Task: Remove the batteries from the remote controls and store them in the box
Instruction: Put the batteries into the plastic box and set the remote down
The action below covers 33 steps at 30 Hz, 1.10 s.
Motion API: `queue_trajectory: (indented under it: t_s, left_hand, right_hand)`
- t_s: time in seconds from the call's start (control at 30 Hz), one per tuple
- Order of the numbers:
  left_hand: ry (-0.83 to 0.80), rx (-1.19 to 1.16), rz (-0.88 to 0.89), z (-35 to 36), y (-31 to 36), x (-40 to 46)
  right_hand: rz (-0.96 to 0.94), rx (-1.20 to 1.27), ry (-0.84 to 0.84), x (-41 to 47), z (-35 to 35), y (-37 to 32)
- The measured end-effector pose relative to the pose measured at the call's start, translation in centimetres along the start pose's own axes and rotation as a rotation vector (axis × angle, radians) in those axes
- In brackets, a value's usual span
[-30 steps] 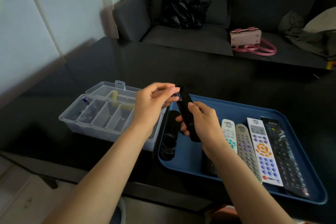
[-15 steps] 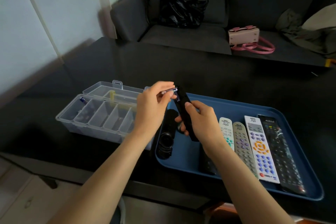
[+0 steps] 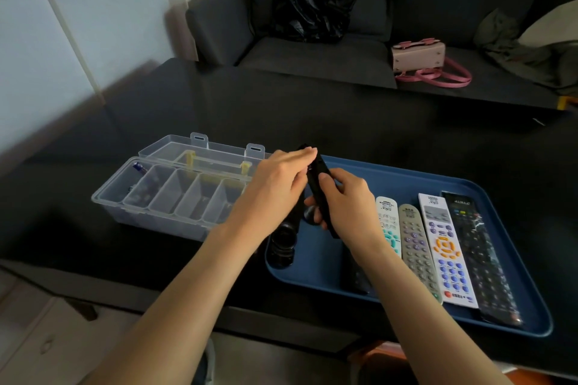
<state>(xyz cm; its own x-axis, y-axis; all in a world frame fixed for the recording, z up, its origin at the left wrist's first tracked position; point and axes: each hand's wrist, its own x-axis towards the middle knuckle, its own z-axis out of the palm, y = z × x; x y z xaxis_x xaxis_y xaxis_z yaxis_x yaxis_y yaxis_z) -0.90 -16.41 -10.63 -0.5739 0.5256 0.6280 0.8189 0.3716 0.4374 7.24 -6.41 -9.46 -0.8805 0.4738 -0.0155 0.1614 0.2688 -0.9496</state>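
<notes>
Holding a black remote tilted above the blue tray, the right hand is wrapped around its lower half.
Its upper end is covered by the left hand, fingers flat; a held battery cannot be told. The clear box lies just left, nearer that hand.

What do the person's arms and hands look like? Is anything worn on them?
Both forearms are bare, with no sleeve in view. The left hand and the right hand have no gloves. No ring, watch or bracelet shows on the visible parts. The nails look short and unpainted.
</notes>
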Motion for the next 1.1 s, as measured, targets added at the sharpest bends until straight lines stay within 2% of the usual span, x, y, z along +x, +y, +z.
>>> queue_trajectory:
  t_s: [0.13, 0.3, 0.43, 0.53, 0.63, 0.73, 1.0, 1.1]
  left_hand:
    - [0.0, -0.167, -0.186, -0.3, -0.2, 0.0]
    - [0.046, -0.304, -0.335, -0.8, -0.2, 0.4]
    - [0.034, -0.406, -0.456, -1.1, -0.3, 0.6]
    - [-0.024, -0.478, -0.627, -1.4, -0.5, 0.8]
    - [-0.14, -0.819, -0.754, -2.0, -0.4, 1.1]
    - [-0.133, -1.12, -0.877, -2.0, 0.0, 1.2]
    - [-0.089, -1.122, -0.931, -0.8, 0.7, 1.6]
    - [-0.153, -1.106, -0.9, -0.4, 0.9, 1.5]
  right_hand:
    - [0.001, 0.022, -0.014, -0.2, 0.0, -0.1]
    - [0.007, 0.099, -0.033, -0.4, 0.2, -0.2]
    - [0.017, 0.18, -0.073, -0.6, 0.5, -0.3]
    - [-0.003, 0.196, -0.085, -0.8, 0.4, -0.5]
    - [-0.014, 0.226, -0.103, -0.9, 0.2, -0.6]
    - [-0.013, 0.243, -0.11, -1.1, 0.0, -0.5]
    - [0.056, 0.289, -0.101, -1.2, -0.9, 0.0]
    - [0.06, 0.266, -0.087, -1.1, -1.8, 0.2]
